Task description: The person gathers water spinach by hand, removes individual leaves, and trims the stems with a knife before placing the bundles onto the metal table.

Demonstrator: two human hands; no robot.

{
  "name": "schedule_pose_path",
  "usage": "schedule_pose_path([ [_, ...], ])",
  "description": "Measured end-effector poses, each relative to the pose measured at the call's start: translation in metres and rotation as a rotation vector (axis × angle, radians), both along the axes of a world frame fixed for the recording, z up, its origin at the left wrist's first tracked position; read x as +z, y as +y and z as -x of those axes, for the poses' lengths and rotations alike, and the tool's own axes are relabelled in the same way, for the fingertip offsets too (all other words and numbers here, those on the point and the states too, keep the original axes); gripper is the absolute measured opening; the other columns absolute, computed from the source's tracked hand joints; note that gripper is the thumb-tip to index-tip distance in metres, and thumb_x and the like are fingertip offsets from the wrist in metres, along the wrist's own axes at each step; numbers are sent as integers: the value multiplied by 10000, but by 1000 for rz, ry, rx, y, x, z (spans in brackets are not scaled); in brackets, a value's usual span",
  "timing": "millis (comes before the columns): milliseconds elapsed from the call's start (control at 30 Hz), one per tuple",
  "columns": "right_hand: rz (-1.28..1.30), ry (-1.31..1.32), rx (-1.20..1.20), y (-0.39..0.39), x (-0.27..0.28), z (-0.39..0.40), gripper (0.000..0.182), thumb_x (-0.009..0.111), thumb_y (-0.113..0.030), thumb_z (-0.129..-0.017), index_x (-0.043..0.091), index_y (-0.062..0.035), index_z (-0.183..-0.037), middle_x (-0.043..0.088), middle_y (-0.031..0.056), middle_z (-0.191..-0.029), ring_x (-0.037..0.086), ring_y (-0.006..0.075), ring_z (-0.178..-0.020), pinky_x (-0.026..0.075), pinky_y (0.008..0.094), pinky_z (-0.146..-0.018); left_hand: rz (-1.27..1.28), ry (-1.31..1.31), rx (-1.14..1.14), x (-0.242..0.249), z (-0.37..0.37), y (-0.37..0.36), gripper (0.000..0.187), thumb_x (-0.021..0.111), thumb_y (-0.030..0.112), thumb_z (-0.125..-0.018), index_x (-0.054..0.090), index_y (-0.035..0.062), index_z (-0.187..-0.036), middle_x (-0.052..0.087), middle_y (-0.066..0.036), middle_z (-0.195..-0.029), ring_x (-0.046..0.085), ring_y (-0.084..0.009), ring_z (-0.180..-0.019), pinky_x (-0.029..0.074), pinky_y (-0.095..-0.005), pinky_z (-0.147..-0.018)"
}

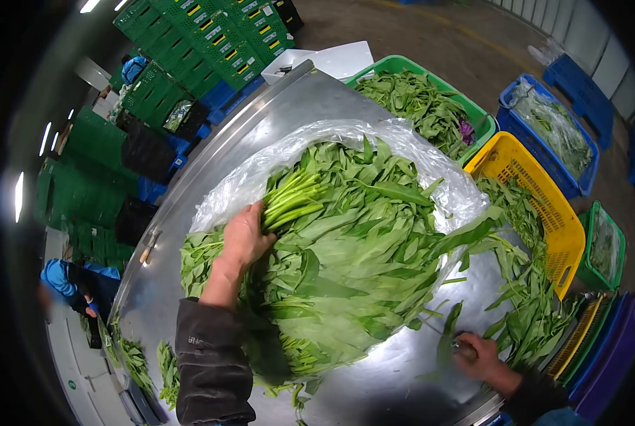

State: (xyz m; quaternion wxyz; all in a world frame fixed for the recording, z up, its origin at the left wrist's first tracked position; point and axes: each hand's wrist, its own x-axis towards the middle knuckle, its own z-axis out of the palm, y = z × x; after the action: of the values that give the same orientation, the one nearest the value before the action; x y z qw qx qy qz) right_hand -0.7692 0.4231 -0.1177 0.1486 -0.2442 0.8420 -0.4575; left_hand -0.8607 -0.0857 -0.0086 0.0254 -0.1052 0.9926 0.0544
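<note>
My left hand (245,238) is closed around a bunch of green leafy vegetables, its pale cut stems (294,199) pointing up and to the right. Beneath it a large heap of long-leaved greens (360,248) lies on clear plastic sheeting (260,165). At the lower right, my right hand (479,357) is closed on a short brown handle (463,348), which looks like a knife's; its blade is hard to make out. Beside that hand are a single leaf (448,335) and a looser strip of greens (537,312).
The metal table (346,96) carries a small wooden-handled tool (150,246) near its left edge. Along the right stand a green crate (485,126) of greens, a yellow crate (569,234) and a blue crate (580,186). Stacked green crates (204,42) and a person (65,279) are farther off.
</note>
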Motion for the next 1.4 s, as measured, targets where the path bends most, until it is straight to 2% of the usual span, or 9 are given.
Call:
schedule_pose_path([
  [133, 7, -30, -6, 0, -2, -2, 382, 750, -119, -693, 582, -63, -1032, 648, 100, -776, 665, 261, -646, 528, 321, -581, -282, 75, 131, 15, 4, -18, 539, 733, 108, -664, 546, -34, -1149, 664, -224, -933, 646, -364, -894, 499, -394, -805],
  [300, 27, -52, -12, -2, 0, 0, 379, 742, -113, -689, 585, -67, -1031, 652, 97, -790, 664, 266, -652, 528, 323, -582, -770, 340, 343, 38, -1, -47, 456, 617, -1, -664, 548, -63, -1111, 619, -75, -833, 603, -129, -722, 498, -271, -637],
  [467, -10, -31, 1, -2, 0, 0, 371, 740, -124, -684, 591, -65, -1019, 650, 102, -798, 660, 282, -656, 525, 330, -581, -521, 340, 286, 12, 7, -43, 475, 682, 34, -678, 540, -75, -1118, 662, -131, -926, 627, -200, -815, 494, -285, -744],
  [567, -21, -43, 0, -1, -1, 0, 369, 739, -132, -684, 594, -64, -1016, 649, 103, -800, 656, 289, -656, 521, 333, -577, -125, 126, 271, -10, 12, -11, 502, 750, 123, -663, 563, 3, -1113, 670, -197, -939, 653, -301, -867, 494, -381, -795],
  [667, -8, -58, -3, -2, 1, -2, 373, 737, -130, -683, 595, -68, -1021, 647, 102, -793, 653, 286, -648, 519, 334, -573, -80, 112, 265, -13, 14, 0, 520, 772, 160, -651, 564, 17, -1106, 664, -212, -934, 637, -359, -881, 486, -429, -788],
  [833, -18, 16, -1, -4, 0, -1, 367, 735, -115, -678, 590, -66, -1012, 643, 100, -781, 650, 277, -627, 513, 327, -556, -44, 77, 240, -2, 15, -8, 536, 770, 126, -648, 561, 9, -1127, 666, -212, -948, 639, -356, -890, 493, -417, -799],
  [967, 0, -26, 3, -3, 1, -1, 364, 734, -105, -677, 586, -61, -1008, 641, 99, -776, 651, 274, -624, 511, 325, -549, -395, 532, 287, 5, 4, -45, 459, 688, -10, -658, 560, -70, -1094, 673, -155, -954, 652, -214, -817, 510, -309, -743],
  [1133, 31, -2, -11, -6, 0, -1, 368, 732, -92, -676, 584, -54, -1011, 629, 89, -748, 637, 268, -601, 506, 326, -542, -792, 624, 287, 43, -8, -55, 373, 620, -58, -676, 570, -37, -1044, 638, -55, -890, 600, -133, -742, 490, -250, -698],
  [1400, -20, -17, -7, -5, 3, -2, 372, 737, -94, -670, 587, -67, -1009, 634, 90, -745, 645, 268, -612, 508, 326, -547, -287, 232, 349, 5, 16, -18, 508, 724, 91, -644, 555, -47, -1103, 655, -186, -1002, 641, -281, -907, 489, -339, -834],
])
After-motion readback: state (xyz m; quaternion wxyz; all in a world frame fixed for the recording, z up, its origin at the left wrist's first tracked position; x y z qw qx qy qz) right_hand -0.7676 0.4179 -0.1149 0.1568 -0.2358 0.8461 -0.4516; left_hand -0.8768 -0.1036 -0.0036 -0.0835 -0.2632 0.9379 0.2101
